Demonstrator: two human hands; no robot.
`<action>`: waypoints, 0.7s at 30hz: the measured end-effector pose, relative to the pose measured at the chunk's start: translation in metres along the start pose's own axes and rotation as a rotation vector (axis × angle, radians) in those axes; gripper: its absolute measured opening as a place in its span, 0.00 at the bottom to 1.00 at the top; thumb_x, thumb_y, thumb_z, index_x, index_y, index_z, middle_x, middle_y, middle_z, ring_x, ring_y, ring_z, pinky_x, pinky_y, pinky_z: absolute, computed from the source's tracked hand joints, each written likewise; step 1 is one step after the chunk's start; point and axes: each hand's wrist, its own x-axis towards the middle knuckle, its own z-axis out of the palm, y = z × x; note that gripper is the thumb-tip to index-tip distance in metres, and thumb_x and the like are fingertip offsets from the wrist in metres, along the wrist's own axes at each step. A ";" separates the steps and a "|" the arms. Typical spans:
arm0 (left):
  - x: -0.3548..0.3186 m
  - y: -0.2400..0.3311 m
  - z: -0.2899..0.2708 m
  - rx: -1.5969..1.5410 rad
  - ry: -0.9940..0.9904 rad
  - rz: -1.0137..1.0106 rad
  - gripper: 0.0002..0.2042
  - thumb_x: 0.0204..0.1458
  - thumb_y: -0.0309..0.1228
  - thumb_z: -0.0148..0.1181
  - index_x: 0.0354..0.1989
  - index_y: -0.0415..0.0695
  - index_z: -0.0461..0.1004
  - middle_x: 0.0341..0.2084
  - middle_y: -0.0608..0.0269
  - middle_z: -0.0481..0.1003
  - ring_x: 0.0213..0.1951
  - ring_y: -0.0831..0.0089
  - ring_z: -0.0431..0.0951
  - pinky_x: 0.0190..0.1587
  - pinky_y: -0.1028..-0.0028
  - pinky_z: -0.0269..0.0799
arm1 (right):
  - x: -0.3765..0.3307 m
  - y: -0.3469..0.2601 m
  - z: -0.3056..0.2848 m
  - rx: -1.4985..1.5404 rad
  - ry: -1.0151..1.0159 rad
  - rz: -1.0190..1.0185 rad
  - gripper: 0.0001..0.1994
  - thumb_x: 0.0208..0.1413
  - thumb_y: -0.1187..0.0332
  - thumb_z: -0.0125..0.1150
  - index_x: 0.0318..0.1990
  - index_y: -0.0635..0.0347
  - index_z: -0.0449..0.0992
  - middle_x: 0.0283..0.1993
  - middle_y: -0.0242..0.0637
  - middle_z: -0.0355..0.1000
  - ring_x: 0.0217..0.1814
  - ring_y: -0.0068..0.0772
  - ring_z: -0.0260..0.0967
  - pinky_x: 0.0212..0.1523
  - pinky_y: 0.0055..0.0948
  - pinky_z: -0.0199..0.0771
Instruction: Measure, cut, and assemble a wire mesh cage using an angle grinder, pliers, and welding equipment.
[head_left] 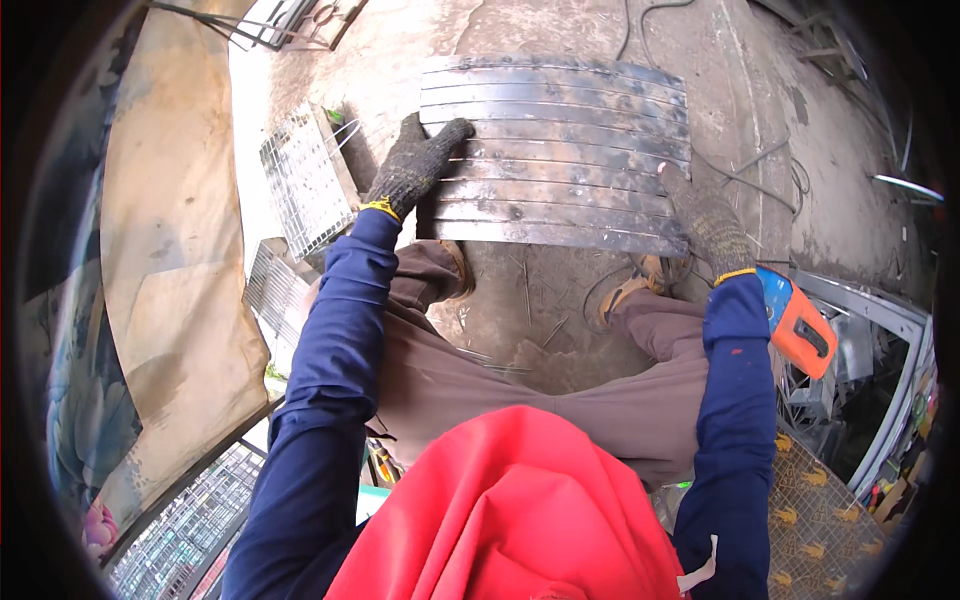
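A grey metal panel of long narrow slats, scorched and stained in patches, is held in front of my legs. My left hand, in a dark knit glove with a yellow cuff, is closed on its left edge, with thumb and a finger over the top face. At the opposite edge my right hand, gloved alike, grips the panel with one bare fingertip showing on top. Whatever fingers lie beneath the panel are hidden.
White grid-like metal racks stand left, beside a stained tan sheet. An orange and blue case-like thing is by my right forearm, near a grey metal frame. Dark cables and thin rods lie on the concrete floor.
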 end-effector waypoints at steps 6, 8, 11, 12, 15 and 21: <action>-0.006 0.004 -0.006 0.133 0.197 0.147 0.44 0.48 0.58 0.62 0.63 0.33 0.60 0.49 0.36 0.73 0.52 0.46 0.74 0.57 0.57 0.67 | 0.004 0.000 0.001 -0.103 0.031 0.024 0.40 0.59 0.39 0.47 0.71 0.59 0.55 0.69 0.58 0.58 0.72 0.58 0.55 0.68 0.45 0.55; -0.006 0.008 -0.003 0.182 0.281 0.220 0.42 0.49 0.55 0.63 0.64 0.34 0.59 0.49 0.37 0.72 0.52 0.46 0.73 0.58 0.56 0.67 | 0.004 0.001 0.000 -0.129 0.054 0.020 0.40 0.60 0.39 0.47 0.71 0.59 0.54 0.69 0.58 0.58 0.71 0.58 0.56 0.68 0.45 0.56; -0.012 0.015 0.005 0.347 0.461 0.385 0.33 0.50 0.48 0.63 0.61 0.41 0.66 0.48 0.41 0.72 0.52 0.48 0.72 0.58 0.54 0.66 | 0.002 0.001 -0.001 -0.217 0.091 0.001 0.39 0.60 0.40 0.48 0.70 0.58 0.56 0.68 0.56 0.60 0.67 0.55 0.62 0.67 0.43 0.58; -0.014 0.015 0.008 0.372 0.434 0.499 0.29 0.51 0.46 0.64 0.58 0.43 0.70 0.49 0.45 0.72 0.51 0.52 0.75 0.56 0.57 0.69 | 0.000 -0.003 0.000 -0.187 0.145 -0.038 0.37 0.61 0.42 0.50 0.70 0.58 0.57 0.68 0.55 0.60 0.69 0.55 0.60 0.67 0.44 0.58; -0.025 0.029 0.026 0.220 0.246 0.629 0.18 0.52 0.42 0.65 0.47 0.44 0.77 0.45 0.52 0.75 0.49 0.55 0.77 0.50 0.60 0.75 | 0.007 0.006 0.003 -0.104 0.237 -0.111 0.35 0.60 0.46 0.54 0.69 0.58 0.59 0.67 0.54 0.62 0.69 0.52 0.61 0.67 0.43 0.60; -0.040 0.062 0.020 0.271 0.228 0.656 0.13 0.51 0.40 0.63 0.37 0.42 0.78 0.36 0.50 0.76 0.40 0.53 0.78 0.44 0.58 0.73 | 0.015 0.011 -0.002 0.050 0.181 -0.295 0.33 0.58 0.48 0.62 0.66 0.55 0.64 0.62 0.48 0.67 0.62 0.41 0.68 0.62 0.35 0.66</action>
